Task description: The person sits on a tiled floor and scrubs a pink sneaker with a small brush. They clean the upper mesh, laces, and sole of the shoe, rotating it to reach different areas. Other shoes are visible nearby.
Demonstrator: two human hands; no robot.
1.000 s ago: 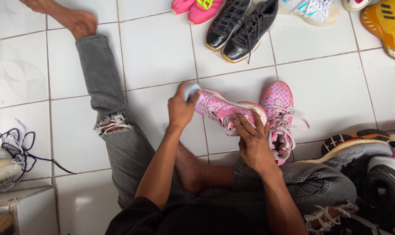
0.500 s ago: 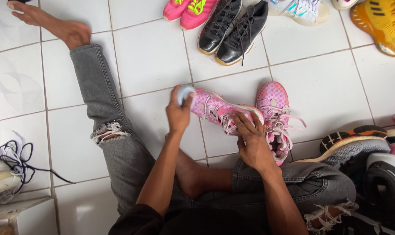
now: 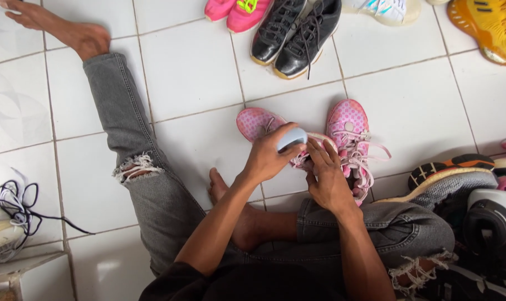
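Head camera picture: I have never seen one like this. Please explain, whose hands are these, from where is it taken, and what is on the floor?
The camera sits on a person's head and looks down at their own body; they sit on a white tiled floor. The left hand holds a small grey brush against a pink shoe. The right hand steadies that shoe. Its pink partner lies beside it. Black shoes, bright pink ones and a yellow one lie further away.

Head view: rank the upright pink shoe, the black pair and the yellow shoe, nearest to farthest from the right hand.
1. Upright pink shoe, just beside the right hand, toward the right.
2. Black pair, up the floor past the pink shoes.
3. Yellow shoe, far top-right corner.
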